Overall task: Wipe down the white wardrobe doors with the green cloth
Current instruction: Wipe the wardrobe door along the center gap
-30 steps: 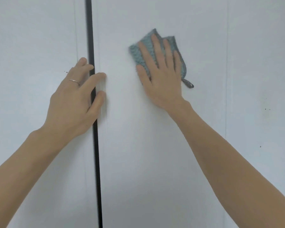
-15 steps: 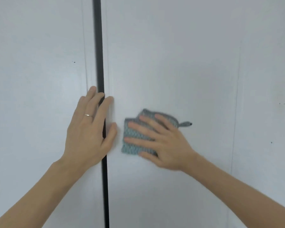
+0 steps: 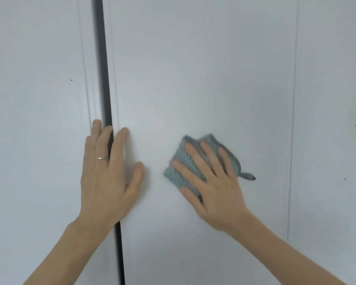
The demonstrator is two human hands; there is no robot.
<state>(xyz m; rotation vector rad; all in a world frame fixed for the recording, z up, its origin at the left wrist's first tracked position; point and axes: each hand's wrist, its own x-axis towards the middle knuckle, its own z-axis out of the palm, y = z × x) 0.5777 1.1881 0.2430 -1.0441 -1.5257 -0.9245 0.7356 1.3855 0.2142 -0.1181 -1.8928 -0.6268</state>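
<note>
A home, likely a bedroom: plain white wardrobe doors [image 3: 203, 79] fill the view

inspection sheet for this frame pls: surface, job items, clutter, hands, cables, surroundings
Surface: white wardrobe doors fill the view, split by a dark vertical gap; faint vertical panel lines on both doors.
Job's things: green cloth folded, flat against the right-hand door, a small loop tab sticking out at its right edge.
Clutter: a few small dark specks on the doors; nothing else seen.
Hands: left hand flat across the gap, fingers straight, a ring on one finger; right hand presses the cloth with spread fingers, slightly blurred.
Cables: nothing seen.
Surroundings: nothing seen beyond the doors.
</note>
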